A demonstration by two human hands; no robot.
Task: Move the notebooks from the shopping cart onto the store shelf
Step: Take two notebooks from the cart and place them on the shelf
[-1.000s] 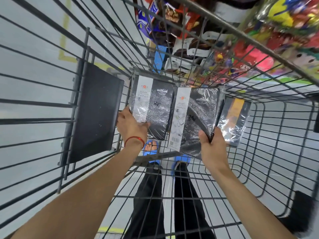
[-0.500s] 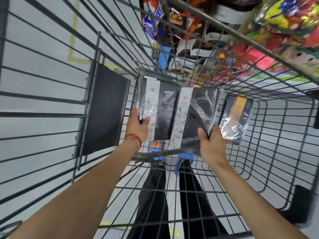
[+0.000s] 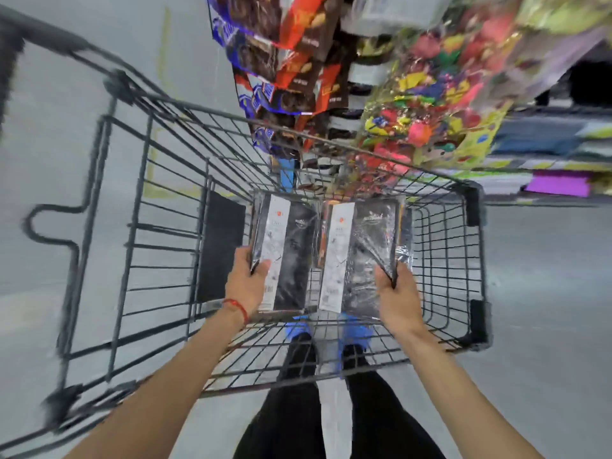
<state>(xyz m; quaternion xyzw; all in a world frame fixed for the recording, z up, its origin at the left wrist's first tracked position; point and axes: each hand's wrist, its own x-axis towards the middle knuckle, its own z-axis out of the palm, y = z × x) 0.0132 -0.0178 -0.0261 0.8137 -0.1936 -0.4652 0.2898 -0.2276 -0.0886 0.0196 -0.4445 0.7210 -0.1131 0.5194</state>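
Head view showed my left hand gripping the left notebook and my right hand gripping the right notebook, both over the shopping cart. I judged this the pickup step; next, both needed carrying to the store shelf.

Cart: dark wire basket, standing on floor.
Floor: grey, yellow line painted.
Inside cart: black panel against left wall.

Black notebooks with white strips, dark grey wire cart, red wristband, blue shoes.
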